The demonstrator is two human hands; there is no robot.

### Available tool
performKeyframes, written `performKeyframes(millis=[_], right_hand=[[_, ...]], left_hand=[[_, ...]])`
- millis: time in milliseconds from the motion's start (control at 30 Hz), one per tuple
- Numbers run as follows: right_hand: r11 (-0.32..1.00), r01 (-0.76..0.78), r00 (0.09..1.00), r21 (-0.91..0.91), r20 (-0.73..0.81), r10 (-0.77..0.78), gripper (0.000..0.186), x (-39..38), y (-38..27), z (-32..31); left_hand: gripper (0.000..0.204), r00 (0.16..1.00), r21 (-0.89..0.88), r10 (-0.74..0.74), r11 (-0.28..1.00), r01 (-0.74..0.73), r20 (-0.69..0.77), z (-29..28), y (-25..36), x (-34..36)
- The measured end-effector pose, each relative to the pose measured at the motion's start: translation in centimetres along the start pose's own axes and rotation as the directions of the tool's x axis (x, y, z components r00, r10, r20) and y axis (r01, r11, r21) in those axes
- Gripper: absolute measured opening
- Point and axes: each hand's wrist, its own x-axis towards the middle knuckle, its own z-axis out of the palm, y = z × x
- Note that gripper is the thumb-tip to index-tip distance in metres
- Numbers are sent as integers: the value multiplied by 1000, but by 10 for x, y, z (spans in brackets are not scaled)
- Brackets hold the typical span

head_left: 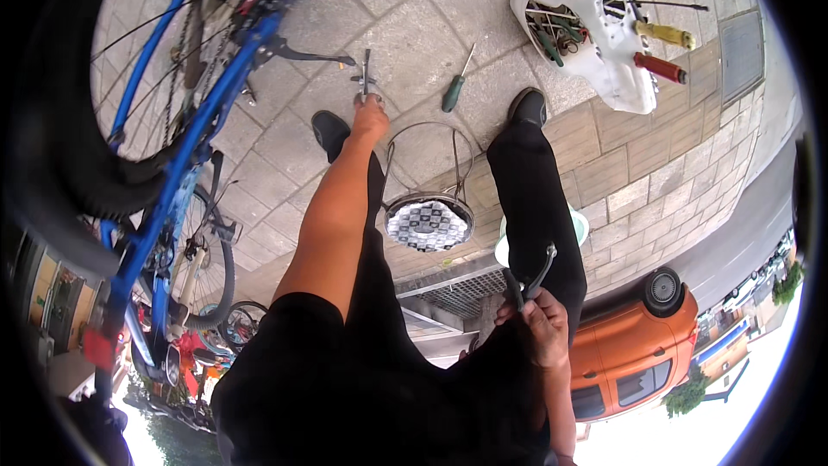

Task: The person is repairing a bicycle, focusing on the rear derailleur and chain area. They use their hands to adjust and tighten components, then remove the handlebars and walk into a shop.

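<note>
My left arm stretches down to the paving, and my left hand (pixel 370 114) is closed at the near end of a slim grey metal tool (pixel 366 73). Its exact kind is too small to make out. Close to my lap, my right hand (pixel 545 326) grips what looks like a brake lever (pixel 542 269), with a curved silver blade and a black body. A green-handled screwdriver (pixel 453 92) lies on the ground to the right of my left hand. The blue bicycle (pixel 177 164) stands to my left, a black lever arm reaching out from it.
A white plastic holder (pixel 608 52) at far right carries several tools with coloured handles. Between my legs stands a round stool (pixel 429 223) with a checked seat. A pale green basin (pixel 576 229) is partly behind my right leg. An orange car (pixel 634 354) is parked behind.
</note>
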Motion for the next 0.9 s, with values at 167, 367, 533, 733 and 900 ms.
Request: performKeyframes(millis=[167, 367, 533, 733, 900], right_hand=[[993, -63, 994, 101, 90, 54, 43, 23, 12, 2], [985, -129, 964, -112, 219, 151, 35, 12, 14, 5], [983, -74, 941, -169, 314, 125, 29, -36, -3, 15], [963, 99, 916, -251, 400, 9, 39, -112, -75, 48], [921, 377, 856, -97, 416, -307, 32, -167, -147, 50]], left_hand=[[37, 992, 27, -111, 994, 110, 61, 11, 26, 34], [33, 993, -52, 57, 997, -52, 99, -36, 53, -19], [35, 940, -348, 215, 930, -113, 267, -133, 152, -176], [38, 816, -595, 355, 804, -16, 457, -275, 250, -376], [32, 770, -677, 496, 727, -116, 401, -363, 333, -479]])
